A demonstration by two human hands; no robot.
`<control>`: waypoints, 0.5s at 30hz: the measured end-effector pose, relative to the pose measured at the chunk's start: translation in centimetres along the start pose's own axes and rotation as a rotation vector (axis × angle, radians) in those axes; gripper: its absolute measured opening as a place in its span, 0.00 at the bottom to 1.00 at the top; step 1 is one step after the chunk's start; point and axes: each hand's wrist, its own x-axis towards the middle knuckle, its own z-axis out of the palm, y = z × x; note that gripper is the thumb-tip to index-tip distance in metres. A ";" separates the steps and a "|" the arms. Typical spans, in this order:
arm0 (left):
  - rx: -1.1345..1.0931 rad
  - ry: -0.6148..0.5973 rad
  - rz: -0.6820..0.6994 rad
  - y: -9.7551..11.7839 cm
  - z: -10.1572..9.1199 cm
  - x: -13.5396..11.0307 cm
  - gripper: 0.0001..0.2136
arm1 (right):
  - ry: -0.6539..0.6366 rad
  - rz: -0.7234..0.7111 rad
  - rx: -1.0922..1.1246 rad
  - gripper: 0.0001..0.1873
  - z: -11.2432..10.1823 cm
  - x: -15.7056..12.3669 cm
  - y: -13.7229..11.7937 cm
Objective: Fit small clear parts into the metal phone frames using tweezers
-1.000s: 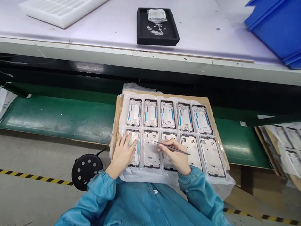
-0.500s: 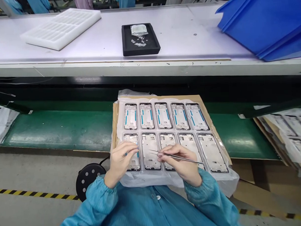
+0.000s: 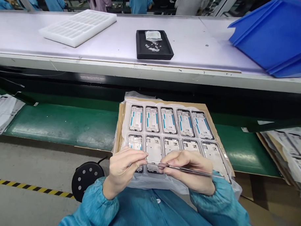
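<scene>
My right hand (image 3: 190,169) grips a pair of metal tweezers (image 3: 155,163), their tips pointing left. Those tips reach the fingertips of my left hand (image 3: 125,165), which is pinched closed; whatever sits between its thumb and fingers is too small to make out. Both hands hover over the front row of a white plastic tray (image 3: 159,184). In its pockets lie several metal phone frames. Blue strips show on the back-row frames, such as the phone frame (image 3: 168,120), and on the front-left one, partly covered by my left hand. A front-row phone frame (image 3: 153,146) between my hands shows no blue strips.
Beyond the tray runs a white bench (image 3: 101,52) holding a white foam tray (image 3: 79,28), a black tray (image 3: 141,54) with a plastic bag and tiny clear pieces, and a blue bin (image 3: 271,39). A black round stool (image 3: 87,178) stands at left. People stand behind the bench.
The tweezers' tips have moved to my left fingertips, and my two hands are closer together. The whole view has shifted and tilted slightly.
</scene>
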 end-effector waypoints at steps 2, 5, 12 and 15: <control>-0.002 0.005 0.003 0.1 -0.1 -0.2 0.09 | -0.010 0.010 -0.001 0.12 0.2 0.1 0.3; -0.007 0.025 -0.014 0.1 -0.2 -0.5 0.09 | -0.026 0.026 -0.013 0.14 0.3 0.3 0.6; -0.012 0.060 -0.032 -0.2 -0.3 -0.9 0.08 | -0.047 0.052 -0.031 0.12 0.6 0.6 0.9; 0.009 0.050 -0.029 -0.2 -0.5 -0.8 0.07 | -0.030 0.057 -0.005 0.10 0.9 0.5 1.3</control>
